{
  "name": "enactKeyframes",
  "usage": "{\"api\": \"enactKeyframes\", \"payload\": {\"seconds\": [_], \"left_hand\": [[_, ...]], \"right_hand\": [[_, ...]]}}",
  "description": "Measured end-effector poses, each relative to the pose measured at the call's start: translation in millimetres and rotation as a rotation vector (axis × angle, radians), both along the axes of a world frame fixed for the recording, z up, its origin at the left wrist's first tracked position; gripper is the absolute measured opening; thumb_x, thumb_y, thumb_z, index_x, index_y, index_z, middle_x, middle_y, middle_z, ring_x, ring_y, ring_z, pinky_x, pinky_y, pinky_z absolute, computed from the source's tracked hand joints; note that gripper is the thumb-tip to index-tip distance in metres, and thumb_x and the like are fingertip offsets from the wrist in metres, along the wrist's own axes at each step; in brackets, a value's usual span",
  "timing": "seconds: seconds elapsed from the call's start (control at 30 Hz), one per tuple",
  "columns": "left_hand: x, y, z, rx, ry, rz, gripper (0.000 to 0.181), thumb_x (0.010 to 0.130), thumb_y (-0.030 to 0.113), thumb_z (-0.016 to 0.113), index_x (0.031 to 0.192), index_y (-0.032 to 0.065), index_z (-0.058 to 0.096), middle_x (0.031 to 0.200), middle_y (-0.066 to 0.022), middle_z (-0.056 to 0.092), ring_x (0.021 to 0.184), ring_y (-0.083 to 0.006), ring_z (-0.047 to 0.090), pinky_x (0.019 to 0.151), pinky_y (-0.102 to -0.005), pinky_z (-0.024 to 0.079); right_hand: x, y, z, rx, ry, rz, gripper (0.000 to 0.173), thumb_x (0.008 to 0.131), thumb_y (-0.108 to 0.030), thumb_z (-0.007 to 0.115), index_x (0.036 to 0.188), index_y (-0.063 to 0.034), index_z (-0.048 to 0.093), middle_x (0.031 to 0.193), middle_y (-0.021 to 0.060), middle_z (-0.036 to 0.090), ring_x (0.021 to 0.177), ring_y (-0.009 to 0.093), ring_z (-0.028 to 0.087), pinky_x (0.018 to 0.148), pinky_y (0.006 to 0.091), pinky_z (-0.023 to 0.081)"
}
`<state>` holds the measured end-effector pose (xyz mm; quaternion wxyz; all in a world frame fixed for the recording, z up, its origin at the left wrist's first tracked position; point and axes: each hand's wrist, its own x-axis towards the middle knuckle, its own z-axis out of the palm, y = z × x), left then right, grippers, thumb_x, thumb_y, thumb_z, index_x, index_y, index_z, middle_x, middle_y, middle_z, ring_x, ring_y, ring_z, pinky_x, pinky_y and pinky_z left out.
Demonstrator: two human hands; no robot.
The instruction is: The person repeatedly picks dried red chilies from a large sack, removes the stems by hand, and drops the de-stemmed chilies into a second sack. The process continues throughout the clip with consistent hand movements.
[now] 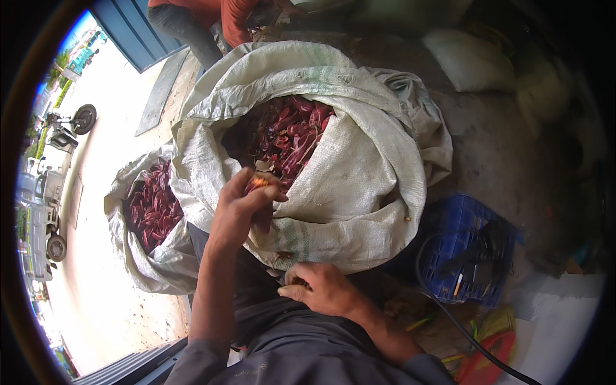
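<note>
My left hand (237, 204) grips a dried red chili pepper (262, 219) above the near left rim of a large white woven sack (346, 168). Orange-yellow seeds or flesh show at the pepper's top, between thumb and fingers. Inside the sack's rolled-down mouth lies a heap of dark red dried chili peppers (293, 130) with some stems and pale scraps. My right hand (320, 291) is curled just below the sack's near edge, over my lap. Its fingers hide whether anything is in it.
A smaller woven sack (115, 211) of red chili peppers (156, 207) stands at left. To the right are a blue plastic crate (442, 250) holding dark items and a black cable (462, 327). Another person in a red top (204, 12) bends beyond the sack. A three-wheeled vehicle (45, 216) stands outside.
</note>
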<state>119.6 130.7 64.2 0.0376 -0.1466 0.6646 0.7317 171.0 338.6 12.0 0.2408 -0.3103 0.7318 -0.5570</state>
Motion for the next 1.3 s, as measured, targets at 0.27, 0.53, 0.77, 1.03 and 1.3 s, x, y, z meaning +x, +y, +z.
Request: {"api": "enactKeyframes", "payload": {"seconds": [0.27, 0.53, 0.77, 1.03, 1.3], "left_hand": [[-36.4, -132.1, -100.8, -1.173, -0.216, -0.079, 0.024, 0.084, 0.021, 0.065, 0.095, 0.0008, 0.063, 0.094, -0.0267, 0.067, 0.094, -0.0453, 0.064, 0.079, -0.0518, 0.05], [-32.3, -169.6, -94.4, -0.691, -0.069, 0.223, 0.015, 0.084, 0.01, 0.07, 0.091, 0.0021, 0.059, 0.076, -0.0088, 0.064, 0.062, -0.0206, 0.062, 0.056, -0.0322, 0.049], [-65.4, -161.4, -79.7, -0.213, 0.048, 0.371, 0.011, 0.088, 0.006, 0.065, 0.095, 0.0055, 0.057, 0.073, -0.0033, 0.059, 0.051, -0.0086, 0.051, 0.044, -0.0232, 0.039], [-83.5, -149.9, -100.2, -1.171, 0.089, 0.088, 0.034, 0.077, 0.007, 0.069, 0.111, 0.003, 0.069, 0.097, -0.0178, 0.067, 0.095, -0.0351, 0.066, 0.087, -0.041, 0.051], [-102.5, -138.1, -89.9, -1.073, 0.203, -0.19, 0.033, 0.079, 0.006, 0.07, 0.112, 0.0011, 0.069, 0.113, -0.0184, 0.067, 0.103, -0.0353, 0.065, 0.089, -0.0393, 0.051]], "right_hand": [[-76.1, -63.3, 18.2, -0.036, 0.386, -0.163, 0.016, 0.092, -0.016, 0.066, 0.088, -0.0043, 0.056, 0.078, 0.0143, 0.06, 0.072, 0.036, 0.063, 0.063, 0.0441, 0.05], [-190.7, -202.2, -54.1, 0.301, 0.658, -0.216, 0.013, 0.089, -0.016, 0.065, 0.091, -0.0045, 0.06, 0.09, 0.0161, 0.065, 0.083, 0.037, 0.068, 0.071, 0.0461, 0.055], [-212.2, -213.3, -111.2, 0.391, 0.654, -0.144, 0.011, 0.084, -0.015, 0.063, 0.092, -0.007, 0.063, 0.092, 0.0178, 0.066, 0.082, 0.04, 0.068, 0.069, 0.0511, 0.055], [-223.5, -212.8, -110.0, 0.372, 0.806, -0.116, 0.009, 0.087, -0.009, 0.054, 0.087, -0.0076, 0.063, 0.082, 0.0162, 0.064, 0.077, 0.037, 0.069, 0.065, 0.0483, 0.056], [-223.8, -167.5, -59.6, 0.273, 0.911, -0.123, 0.005, 0.087, -0.01, 0.058, 0.083, -0.0081, 0.061, 0.074, 0.0122, 0.063, 0.072, 0.034, 0.069, 0.062, 0.0458, 0.054]]}}
